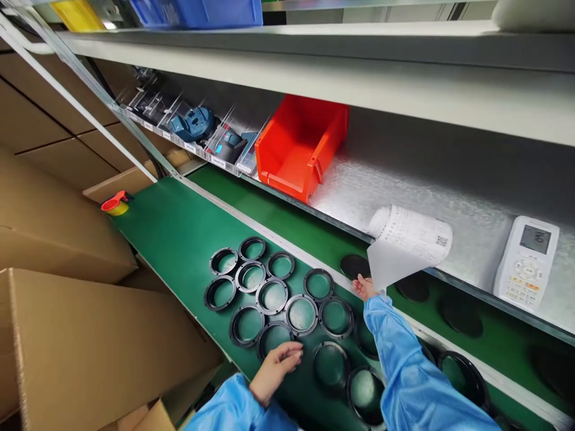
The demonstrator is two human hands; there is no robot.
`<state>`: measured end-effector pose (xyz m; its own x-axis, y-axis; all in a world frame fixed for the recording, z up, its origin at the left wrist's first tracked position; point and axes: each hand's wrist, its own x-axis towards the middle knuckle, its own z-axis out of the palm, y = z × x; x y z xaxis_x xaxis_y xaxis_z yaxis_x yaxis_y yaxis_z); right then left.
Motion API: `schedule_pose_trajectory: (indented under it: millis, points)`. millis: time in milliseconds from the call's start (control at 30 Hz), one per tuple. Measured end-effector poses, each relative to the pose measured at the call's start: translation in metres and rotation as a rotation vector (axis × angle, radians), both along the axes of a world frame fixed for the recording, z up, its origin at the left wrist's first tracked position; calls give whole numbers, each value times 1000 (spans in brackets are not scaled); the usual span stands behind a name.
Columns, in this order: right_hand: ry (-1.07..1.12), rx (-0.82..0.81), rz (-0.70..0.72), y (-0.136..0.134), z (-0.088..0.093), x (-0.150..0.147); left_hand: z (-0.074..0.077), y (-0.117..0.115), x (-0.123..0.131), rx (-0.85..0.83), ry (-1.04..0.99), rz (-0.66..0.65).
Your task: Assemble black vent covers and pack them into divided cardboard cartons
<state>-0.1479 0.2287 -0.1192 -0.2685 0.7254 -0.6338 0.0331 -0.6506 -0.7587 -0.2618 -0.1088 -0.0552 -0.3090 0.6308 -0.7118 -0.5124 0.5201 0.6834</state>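
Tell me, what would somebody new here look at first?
Probably the bright red bin, sitting on the metal shelf. Next might come the black rings, crowded together on the green table. Then perhaps the blue sleeves, with the left hand by the rings and the right hand by a black disc.

Glare whitens the metal shelf (pixel 353 182), shadowed towards its back.

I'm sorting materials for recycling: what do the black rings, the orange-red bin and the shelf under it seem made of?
Black rings: perhaps moulded plastic, satin, with highlights along smooth edges; coated metal remains possible.
Orange-red bin: likely plastic, semi-gloss, evenly coloured inside and out.
Shelf: probably bare metal, grey and mottled with a bright sheen.
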Motion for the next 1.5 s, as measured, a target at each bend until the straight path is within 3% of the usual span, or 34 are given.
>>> schedule_pose_trajectory:
  millis: [67, 200, 300, 400, 500, 667, 800, 1033, 1233, 1367, 1500]
  points:
    - [33, -40, 64, -40, 16, 18, 7, 16, 11, 92, -143, 69]
    - [243, -168, 231, -144, 61, 68, 19, 43, 39, 450, -523, 234]
    - [333, -263, 311, -211, 91, 102, 24, 47, 64, 589, -690, 216]
    - [301, -216, 410, -243, 107, 129, 30, 38, 90, 616, -729, 173]
    - [112, 24, 512, -244, 113, 157, 37, 26, 114, 655, -712, 163]
    - [-276, 979, 459, -233, 130, 204, 44, 6, 150, 598, -760, 57]
    - [-308, 1240, 571, -242, 141, 228, 45, -10, 181, 560, -776, 1]
    - [-350, 1333, 665, -250, 136, 252, 59, -27, 210, 500, -740, -47]
    - [-285, 1302, 765, -250, 138, 256, 58, -34, 226, 483, -693, -19]
    - [-147, 1159, 723, -248, 139, 263, 59, -34, 236, 533, -698, 7]
    - [-61, 948, 587, -246, 136, 274, 60, -35, 238, 469, -763, 12]
